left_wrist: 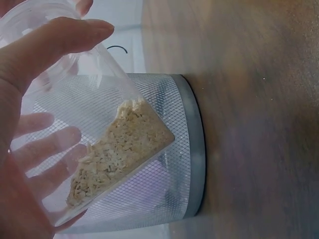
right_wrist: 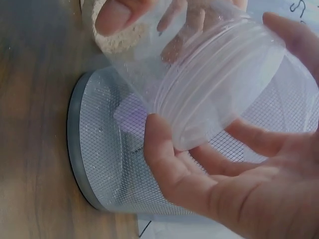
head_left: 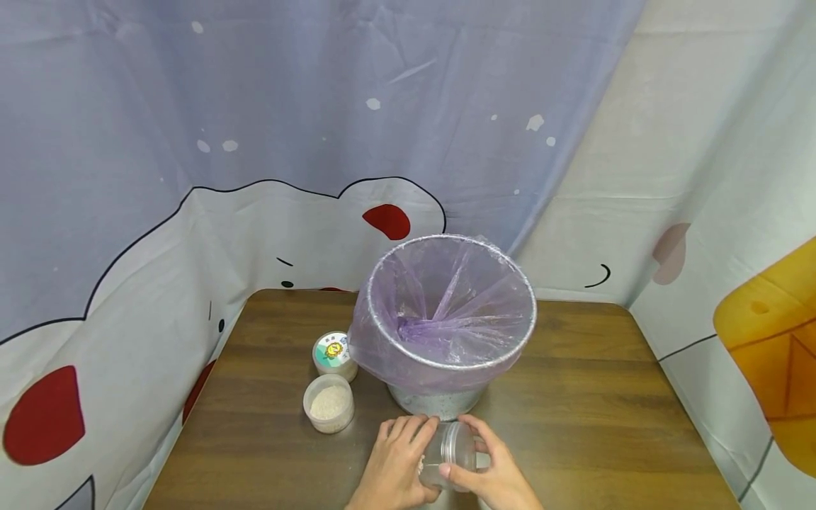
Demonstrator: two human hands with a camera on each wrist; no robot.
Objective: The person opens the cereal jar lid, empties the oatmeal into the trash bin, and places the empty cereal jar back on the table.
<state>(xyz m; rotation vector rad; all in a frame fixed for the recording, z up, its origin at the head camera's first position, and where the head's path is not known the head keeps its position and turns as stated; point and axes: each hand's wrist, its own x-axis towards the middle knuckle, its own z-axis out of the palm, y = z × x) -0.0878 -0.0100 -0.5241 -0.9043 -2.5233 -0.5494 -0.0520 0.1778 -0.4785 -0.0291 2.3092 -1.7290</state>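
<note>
A clear plastic jar (head_left: 433,448) is tilted on its side between both hands, in front of the bin. Pale oat-like flakes (left_wrist: 122,152) have slid into its bottom end. My left hand (head_left: 397,464) grips the jar's body, its thumb and fingers on opposite sides. At the jar's mouth, my right hand (head_left: 496,473) holds the clear ridged lid (right_wrist: 232,87) between thumb and fingers. The lid sits over the mouth; how tightly it is screwed on, I cannot tell.
Close behind the hands stands a mesh bin (head_left: 440,404) lined with a purple plastic bag (head_left: 440,340). To its left are an open tub (head_left: 329,425) of pale grainy stuff and a lidded tub (head_left: 342,370) with a sun label. A printed curtain (head_left: 287,234) hangs behind the wooden table (head_left: 605,425).
</note>
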